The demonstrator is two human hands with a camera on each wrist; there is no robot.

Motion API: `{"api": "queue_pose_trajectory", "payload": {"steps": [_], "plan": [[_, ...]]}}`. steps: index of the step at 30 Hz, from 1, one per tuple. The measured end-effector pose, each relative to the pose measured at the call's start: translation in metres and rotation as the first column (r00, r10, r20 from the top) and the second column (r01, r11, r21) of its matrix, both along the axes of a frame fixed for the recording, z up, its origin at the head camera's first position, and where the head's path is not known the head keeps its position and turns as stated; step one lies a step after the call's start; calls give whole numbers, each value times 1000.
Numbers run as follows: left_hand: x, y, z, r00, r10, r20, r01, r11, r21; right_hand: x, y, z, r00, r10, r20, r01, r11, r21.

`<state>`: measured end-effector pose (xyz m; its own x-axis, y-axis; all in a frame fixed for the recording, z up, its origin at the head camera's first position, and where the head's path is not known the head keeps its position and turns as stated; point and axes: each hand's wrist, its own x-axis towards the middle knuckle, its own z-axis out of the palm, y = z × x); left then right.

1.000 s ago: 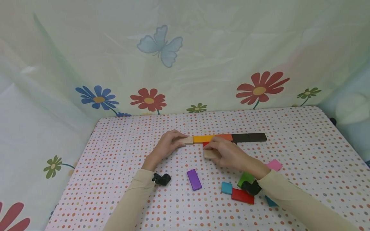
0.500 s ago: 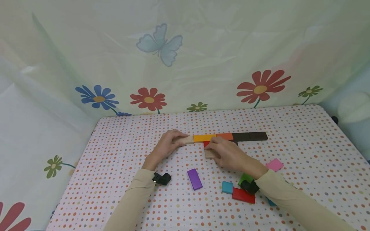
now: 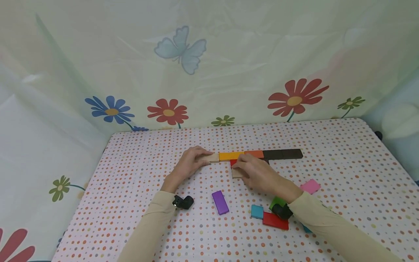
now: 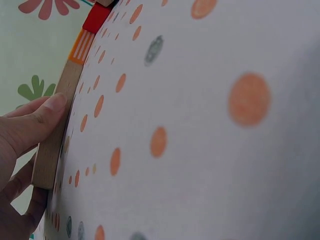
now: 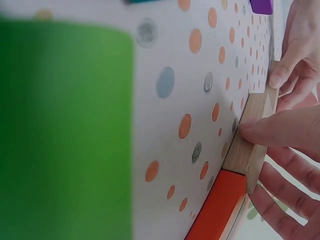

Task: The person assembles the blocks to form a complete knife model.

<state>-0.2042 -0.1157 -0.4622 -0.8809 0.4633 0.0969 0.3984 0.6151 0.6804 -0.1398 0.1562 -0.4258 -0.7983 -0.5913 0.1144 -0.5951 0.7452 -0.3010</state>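
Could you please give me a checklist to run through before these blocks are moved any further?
1. Left hand gripping the left wooden block: ok, thumb and fingers hold it.
2. Left wooden block meeting the yellow block: ok, end to end with no visible gap.
3. Right hand gripping the nearer wooden block: ok, thumb and fingers on opposite sides.
4. Partly covered red block squarely aligned: cannot tell, the right hand hides much of it.
5. Purple block joined to the others: not ok, it lies apart.
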Motion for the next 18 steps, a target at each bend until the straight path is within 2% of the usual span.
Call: {"api": "queue_pose_trajectory", "payload": {"steps": [9,18], "plan": [[0,0,0,1000,5,22,-5,1000,-2,1,1,-1,1000,-5,12,5,1000,-21],[2,1,2,1000,6,12,-6,1000,0,2,1,2,999,-8,50,11,998,-54]]}}
